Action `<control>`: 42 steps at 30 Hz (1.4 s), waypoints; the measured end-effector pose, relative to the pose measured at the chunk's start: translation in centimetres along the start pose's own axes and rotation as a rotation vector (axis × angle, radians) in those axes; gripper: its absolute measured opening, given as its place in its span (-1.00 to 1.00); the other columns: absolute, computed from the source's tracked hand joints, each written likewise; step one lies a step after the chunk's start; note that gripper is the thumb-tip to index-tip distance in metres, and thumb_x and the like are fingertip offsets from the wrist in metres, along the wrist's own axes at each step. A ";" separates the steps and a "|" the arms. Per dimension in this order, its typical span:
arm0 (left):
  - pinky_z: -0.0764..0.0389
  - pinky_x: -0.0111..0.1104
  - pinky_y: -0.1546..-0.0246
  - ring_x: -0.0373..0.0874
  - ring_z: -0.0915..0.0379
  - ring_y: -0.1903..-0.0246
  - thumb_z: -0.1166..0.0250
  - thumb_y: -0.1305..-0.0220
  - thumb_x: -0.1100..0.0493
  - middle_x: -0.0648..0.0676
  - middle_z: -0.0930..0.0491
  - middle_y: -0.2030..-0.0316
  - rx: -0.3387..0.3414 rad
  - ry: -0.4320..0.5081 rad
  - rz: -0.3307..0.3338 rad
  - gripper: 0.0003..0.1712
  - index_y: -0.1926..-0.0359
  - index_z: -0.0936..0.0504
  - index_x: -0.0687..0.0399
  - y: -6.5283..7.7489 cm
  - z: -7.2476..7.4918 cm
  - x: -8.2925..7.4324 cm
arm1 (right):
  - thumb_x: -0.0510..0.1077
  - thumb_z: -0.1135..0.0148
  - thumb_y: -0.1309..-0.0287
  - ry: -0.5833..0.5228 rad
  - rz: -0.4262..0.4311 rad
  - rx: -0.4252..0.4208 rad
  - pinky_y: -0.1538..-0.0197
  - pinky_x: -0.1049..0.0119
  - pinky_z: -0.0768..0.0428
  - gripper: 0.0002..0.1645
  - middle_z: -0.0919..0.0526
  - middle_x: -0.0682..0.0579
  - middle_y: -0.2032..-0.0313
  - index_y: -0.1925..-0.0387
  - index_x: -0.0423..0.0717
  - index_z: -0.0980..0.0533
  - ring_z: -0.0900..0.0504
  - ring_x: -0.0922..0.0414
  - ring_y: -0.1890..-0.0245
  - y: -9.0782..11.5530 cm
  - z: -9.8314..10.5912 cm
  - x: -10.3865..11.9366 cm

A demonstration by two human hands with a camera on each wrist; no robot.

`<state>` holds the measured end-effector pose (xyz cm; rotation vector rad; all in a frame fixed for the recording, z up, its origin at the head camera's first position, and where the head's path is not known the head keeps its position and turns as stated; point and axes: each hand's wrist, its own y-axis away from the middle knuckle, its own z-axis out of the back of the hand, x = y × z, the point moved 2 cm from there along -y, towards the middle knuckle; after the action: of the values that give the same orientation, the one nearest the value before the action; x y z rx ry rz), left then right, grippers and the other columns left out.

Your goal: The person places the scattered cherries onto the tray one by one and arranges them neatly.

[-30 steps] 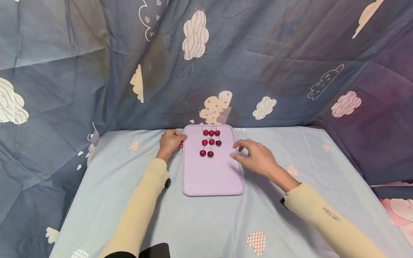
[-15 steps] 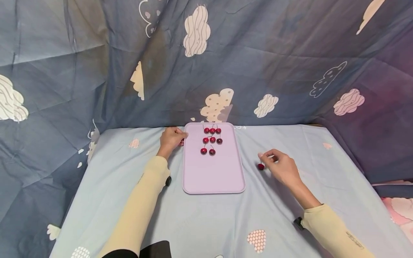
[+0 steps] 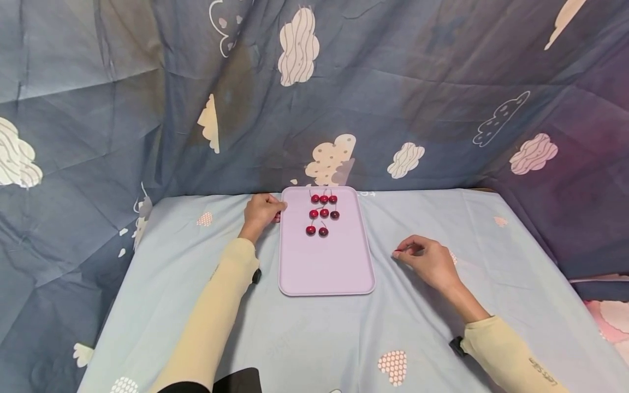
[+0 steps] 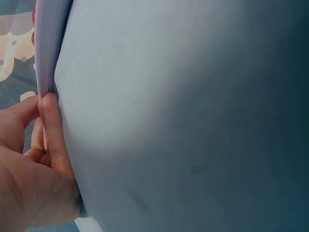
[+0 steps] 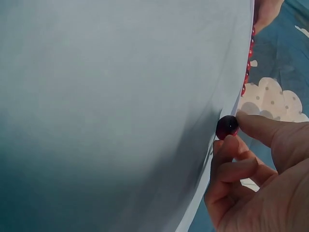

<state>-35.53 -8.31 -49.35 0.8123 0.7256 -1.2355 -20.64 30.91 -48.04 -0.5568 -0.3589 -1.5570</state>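
Observation:
My left hand [image 3: 262, 214] grips the upper left edge of a pale purple tray [image 3: 324, 267], thumb on the rim. In the left wrist view its fingertips [image 4: 49, 104] meet at the tray's edge, and a speck of dark red shows by these fingers in the head view. Right of the tray, low over the cloth, my right hand [image 3: 426, 261] pinches a dark red cherry [image 5: 227, 127] between thumb and fingers; in the head view the fingers mostly hide it. Several cherries with stems [image 3: 324, 213] lie on the tray: two rows of three and a front row of two.
A light blue cloth [image 3: 314, 338] with printed hearts covers the table. Behind it hangs a dark blue cloud-print curtain [image 3: 245, 109], close to the tray's far edge. A black object [image 3: 238, 381] shows at the bottom edge of the head view.
My right hand has moved from the tray's right edge out to the right and down onto a cherry, which its fingers now pinch. My left hand has stayed at the tray's edge.

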 end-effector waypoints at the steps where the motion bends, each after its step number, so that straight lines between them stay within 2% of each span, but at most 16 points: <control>1: -0.56 -0.43 0.57 -0.21 -0.58 0.64 -0.39 -0.11 -0.03 0.04 -0.64 0.57 0.001 0.003 0.001 -0.76 0.45 -0.64 0.02 0.0 0.0 0.0 | 0.20 -0.42 0.02 0.002 0.006 -0.001 0.45 0.41 -0.42 -0.76 -0.66 0.18 0.46 0.35 0.23 -0.61 -0.59 0.20 0.40 0.0 0.0 0.0; 9: -0.53 -0.44 0.58 -0.23 -0.57 0.65 -0.38 -0.11 -0.04 0.02 -0.64 0.59 0.000 -0.014 0.010 -0.76 0.45 -0.65 0.01 -0.2 -0.1 0.3 | 0.08 -0.42 -0.02 -0.035 -0.002 0.036 0.58 0.38 -0.50 -0.81 -0.67 0.12 0.42 0.33 0.19 -0.60 -0.59 0.25 0.56 0.1 -0.5 0.2; 14: -0.50 -0.44 0.59 -0.24 -0.57 0.65 -0.38 -0.11 -0.05 0.00 -0.64 0.60 0.008 -0.027 0.025 -0.77 0.44 -0.66 0.01 -0.3 -0.1 0.3 | 0.03 -0.42 -0.01 -0.033 0.008 0.013 0.58 0.38 -0.48 -0.84 -0.66 0.13 0.43 0.36 0.21 -0.57 -0.58 0.26 0.59 -0.3 -0.6 0.8; 18: -0.52 -0.44 0.59 -0.24 -0.57 0.64 -0.39 -0.11 -0.04 0.01 -0.64 0.59 0.008 -0.029 0.030 -0.76 0.44 -0.65 0.00 -0.4 0.0 0.4 | 0.01 -0.43 0.01 -0.044 0.064 -0.036 0.57 0.39 -0.43 -0.83 -0.65 0.17 0.43 0.38 0.22 -0.56 -0.54 0.24 0.60 -1.2 -1.0 2.4; 24: -0.55 -0.44 0.58 -0.23 -0.58 0.63 -0.39 -0.11 -0.04 0.02 -0.64 0.57 0.000 -0.023 0.023 -0.76 0.45 -0.64 0.01 -0.3 0.0 0.2 | -0.03 -0.44 0.06 -0.077 0.145 -0.080 0.50 0.39 -0.41 -0.82 -0.66 0.19 0.44 0.39 0.16 -0.57 -0.49 0.21 0.61 -2.6 -2.2 6.0; 28: -0.55 -0.44 0.57 -0.23 -0.57 0.63 -0.39 -0.13 -0.04 0.03 -0.64 0.55 0.007 -0.023 0.024 -0.75 0.43 -0.64 0.02 -0.2 0.2 0.0 | -0.05 -0.44 0.07 -0.077 0.188 -0.045 0.44 0.35 -0.43 -0.81 -0.65 0.17 0.45 0.39 0.13 -0.56 -0.51 0.20 0.56 -3.6 -3.6 8.1; 31: -0.56 -0.45 0.57 -0.23 -0.57 0.63 -0.39 -0.13 -0.04 0.03 -0.63 0.55 0.009 -0.011 0.027 -0.75 0.43 -0.63 0.04 -0.2 0.2 0.0 | -0.04 -0.42 0.07 -0.063 0.188 0.005 0.38 0.32 -0.43 -0.82 -0.65 0.17 0.45 0.38 0.13 -0.57 -0.54 0.18 0.49 -4.4 -4.7 9.1; 36: -0.55 -0.45 0.57 -0.23 -0.56 0.64 -0.39 -0.13 -0.04 0.03 -0.63 0.56 0.014 -0.001 0.040 -0.75 0.43 -0.64 0.03 -0.2 0.1 0.0 | 0.01 -0.41 0.05 -0.030 0.177 0.061 0.30 0.31 -0.43 -0.82 -0.66 0.19 0.43 0.37 0.15 -0.58 -0.59 0.19 0.40 -5.5 -5.9 10.1; 42: -0.55 -0.45 0.58 -0.24 -0.57 0.65 -0.38 -0.13 -0.04 0.02 -0.63 0.58 0.007 -0.003 0.035 -0.76 0.44 -0.65 0.02 -0.2 0.0 0.0 | 0.01 -0.42 0.06 -0.013 0.203 0.095 0.26 0.27 -0.45 -0.83 -0.67 0.19 0.44 0.38 0.15 -0.60 -0.61 0.20 0.38 -6.6 -6.5 11.0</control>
<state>-35.75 -8.33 -49.39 0.8256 0.7022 -1.2077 -27.97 18.69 -46.67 -0.5131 -0.3726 -1.3350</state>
